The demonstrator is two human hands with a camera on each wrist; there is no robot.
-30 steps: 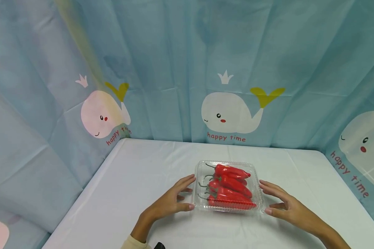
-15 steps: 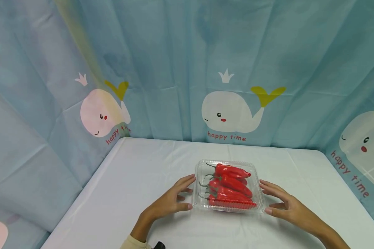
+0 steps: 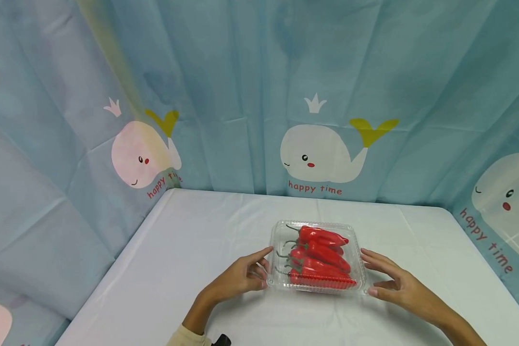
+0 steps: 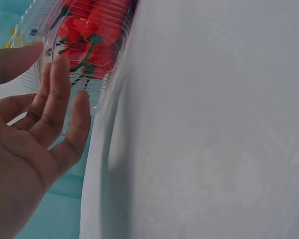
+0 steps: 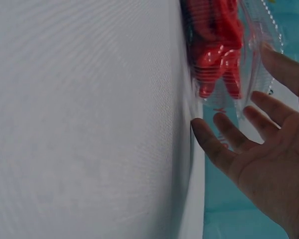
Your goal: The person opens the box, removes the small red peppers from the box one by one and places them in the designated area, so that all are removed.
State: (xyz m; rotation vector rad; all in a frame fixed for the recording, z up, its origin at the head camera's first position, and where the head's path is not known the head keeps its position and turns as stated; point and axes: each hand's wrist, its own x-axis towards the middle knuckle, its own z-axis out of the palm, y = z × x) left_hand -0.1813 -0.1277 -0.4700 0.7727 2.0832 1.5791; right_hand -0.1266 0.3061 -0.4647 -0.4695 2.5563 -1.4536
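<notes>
A clear plastic clamshell box (image 3: 278, 234) lies shut on the white table (image 3: 190, 250), with several red chili peppers (image 3: 324, 254) inside. My left hand (image 3: 253, 273) is at the box's left side, and its fingertips touch the wall. My right hand (image 3: 385, 278) is at the right side, fingers spread and straight, with the thumb at the near right corner. In the left wrist view the fingers (image 4: 57, 94) lie flat against the ribbed box (image 4: 97, 74). In the right wrist view the spread fingers (image 5: 229, 137) reach to the box (image 5: 249, 50), and contact there is unclear.
A blue curtain (image 3: 225, 96) printed with white whales hangs close behind and to both sides of the table. A small dark object (image 3: 220, 340) shows at the bottom edge near my left sleeve.
The fingers of my left hand have drawn in slightly against the box's left side. The right hand and the box have stayed where they were.
</notes>
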